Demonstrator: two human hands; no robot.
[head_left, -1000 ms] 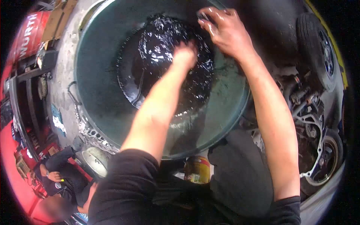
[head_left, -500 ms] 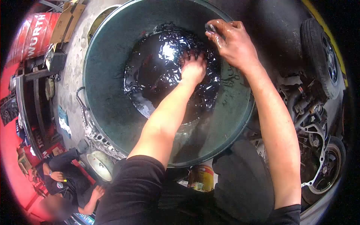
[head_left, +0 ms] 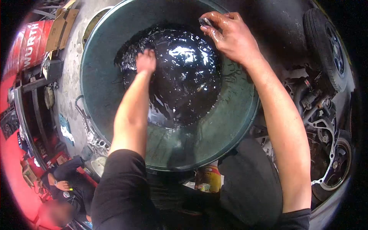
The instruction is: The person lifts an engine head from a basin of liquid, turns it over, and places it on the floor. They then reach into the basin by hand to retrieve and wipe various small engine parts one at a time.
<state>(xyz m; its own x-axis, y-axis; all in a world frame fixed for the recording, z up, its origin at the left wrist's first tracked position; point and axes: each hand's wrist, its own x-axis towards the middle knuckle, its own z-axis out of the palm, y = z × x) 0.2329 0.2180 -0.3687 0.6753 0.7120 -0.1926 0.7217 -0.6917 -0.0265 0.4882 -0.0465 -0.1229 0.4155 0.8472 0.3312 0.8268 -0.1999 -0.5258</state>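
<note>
Noted at far left, well apart from the left grip, a rounded red surface [head_left: 33, 44] with white WURTH lettering, and just beside it a creased brown cardboard box [head_left: 64, 28] with straight folded edges. Recorded nearer the wearer than the left grip, and left of it, a seated or crouched person [head_left: 74, 197] in dark fabric. Seen between that person and the grip, a pale metal part [head_left: 94, 140] pierced with round holes, lying on wet-looking grey floor. Found the left hand [head_left: 145, 61] palm down at the rippled left side of a dark, glossy liquid [head_left: 180, 82], with fingers extended and slightly parted; unable to tell of anything held beneath. Logged around both the liquid and this grip, a large round tub [head_left: 168, 147], smooth-walled and dull green, with dark smears on the inner side below the right grip. Listed nearer the wearer, outside the rim, a yellow and red cylindrical can [head_left: 209, 179], scuffed. Observed a small dark piece [head_left: 205, 22], wet and irregular, pinched nearly closed between thumb and fingertips of the right hand [head_left: 207, 23], over the tub's far right side. Noted right of that grip, a black grooved tyre [head_left: 324, 48], and nearer the wearer, a jagged-edged metal casting [head_left: 330, 153] beside a spoked wheel [head_left: 340, 163].
</note>
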